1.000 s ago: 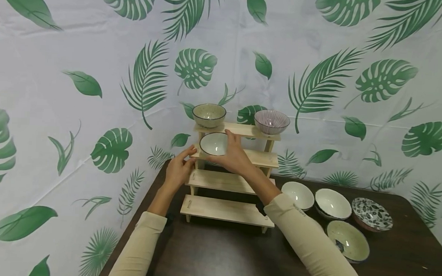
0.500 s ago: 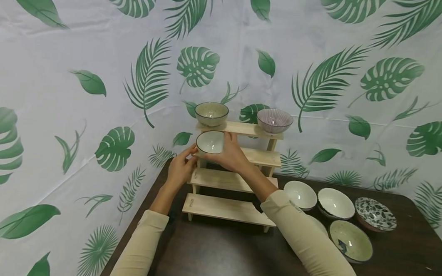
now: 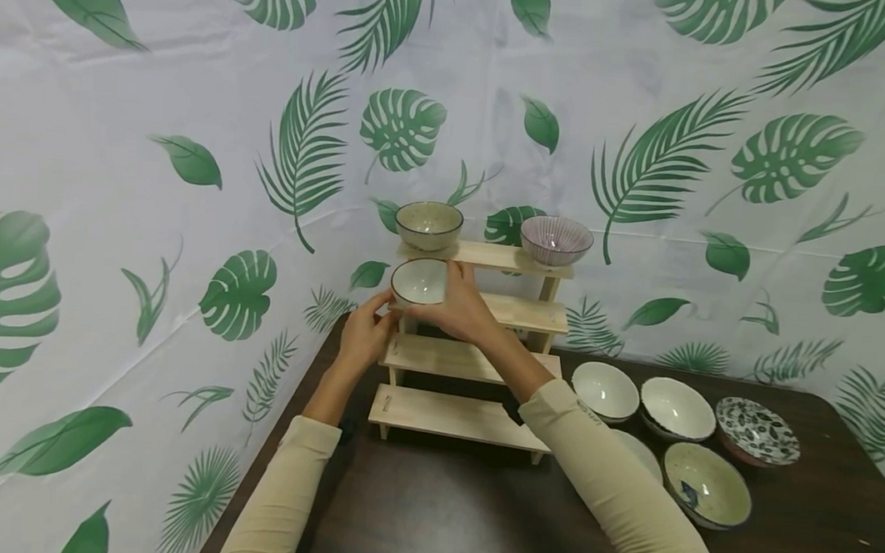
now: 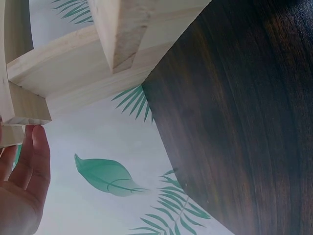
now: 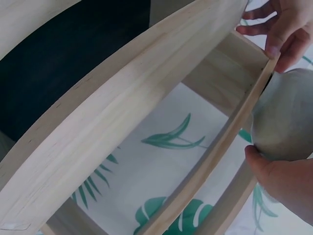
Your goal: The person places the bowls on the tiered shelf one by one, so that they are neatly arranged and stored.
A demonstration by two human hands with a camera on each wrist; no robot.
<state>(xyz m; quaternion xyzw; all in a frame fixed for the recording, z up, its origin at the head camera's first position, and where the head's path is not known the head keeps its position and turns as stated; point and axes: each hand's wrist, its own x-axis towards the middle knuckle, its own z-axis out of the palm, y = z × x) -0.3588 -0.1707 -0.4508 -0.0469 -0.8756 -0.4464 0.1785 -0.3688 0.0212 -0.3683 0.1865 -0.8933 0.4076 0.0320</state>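
Note:
In the head view my right hand (image 3: 459, 307) holds a round bowl (image 3: 417, 282) with a white inside and a dark rim, thumb on the near side and fingers at the right rim. The bowl sits at the left end of the second tier from the top of a pale wooden step shelf (image 3: 443, 410). My left hand (image 3: 367, 331) grips that tier's left end, just beside the bowl. Its fingers (image 4: 39, 152) meet the board end in the left wrist view. From the right wrist, the bowl's greyish outside (image 5: 283, 117) shows against the board edge, with my thumb below it.
On the top tier stand a green speckled bowl (image 3: 428, 227) and a purple striped bowl (image 3: 556, 242). Several more bowls, among them a black-and-white patterned bowl (image 3: 757, 431) and a green bowl (image 3: 709, 487), stand on the dark table (image 3: 430, 518) at right. A leaf-print cloth (image 3: 495, 129) hangs behind.
My right hand has brought the bowl left to the tier's end, close to my left hand. The left hand keeps its place at the shelf. The head view has shifted slightly.

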